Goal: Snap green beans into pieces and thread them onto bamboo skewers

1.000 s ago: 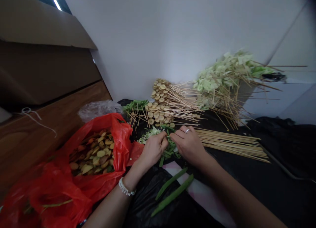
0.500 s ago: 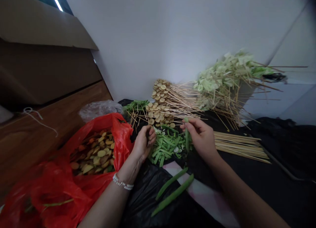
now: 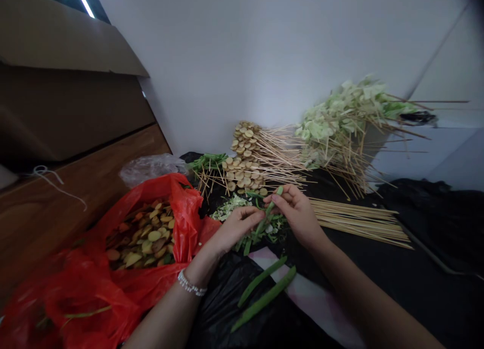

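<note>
Both hands (image 3: 297,213) on one green bean (image 3: 269,211), apparently

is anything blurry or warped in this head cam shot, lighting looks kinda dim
In the head view, the light is dim and flat, with one bright strip light at top left; also in the head view, wide-angle warping slants the cardboard box; the red plastic bag looks soft at lower left in that view.
</note>
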{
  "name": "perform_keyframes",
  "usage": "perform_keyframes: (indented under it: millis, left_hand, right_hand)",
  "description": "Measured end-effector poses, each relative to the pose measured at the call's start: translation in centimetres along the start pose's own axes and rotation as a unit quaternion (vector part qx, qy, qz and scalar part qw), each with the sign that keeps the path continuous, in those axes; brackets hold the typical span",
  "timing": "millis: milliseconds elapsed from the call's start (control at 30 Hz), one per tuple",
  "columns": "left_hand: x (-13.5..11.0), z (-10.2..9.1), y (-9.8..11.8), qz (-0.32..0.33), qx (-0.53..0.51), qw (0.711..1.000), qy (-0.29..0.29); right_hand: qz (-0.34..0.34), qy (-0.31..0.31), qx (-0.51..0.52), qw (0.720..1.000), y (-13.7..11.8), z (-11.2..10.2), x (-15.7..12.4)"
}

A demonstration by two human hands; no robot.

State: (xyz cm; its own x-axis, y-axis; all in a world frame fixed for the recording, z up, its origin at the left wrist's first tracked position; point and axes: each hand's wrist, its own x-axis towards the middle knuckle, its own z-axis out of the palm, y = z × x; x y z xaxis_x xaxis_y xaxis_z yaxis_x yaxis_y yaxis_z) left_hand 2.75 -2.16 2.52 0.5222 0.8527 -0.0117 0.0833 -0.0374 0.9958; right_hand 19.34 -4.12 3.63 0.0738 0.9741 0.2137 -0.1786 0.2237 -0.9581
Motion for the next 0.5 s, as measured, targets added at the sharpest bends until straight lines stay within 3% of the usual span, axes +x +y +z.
perform_keyframes:
  millis: [267,367,500]
  left_hand:
    - [-0.05,0.25,0.03,0.092,0.091,0.991,-0.016]
    - [-0.12,0.43,0.05,0.081,0.086,0.993,0.001]
    - [-0.14,0.9,-0.39,0.048,-0.007,0.999,0.024]
  right_hand:
    - [-0.018,-0.017,-0.089,0.996,0.26,-0.05,0.22]
    - [-0.009,-0.011,-0.111,0.994,0.04,-0.17,0.26]
    - [0.024,-0.021,-0.049,0.998,-0.28,-0.06,0.15]
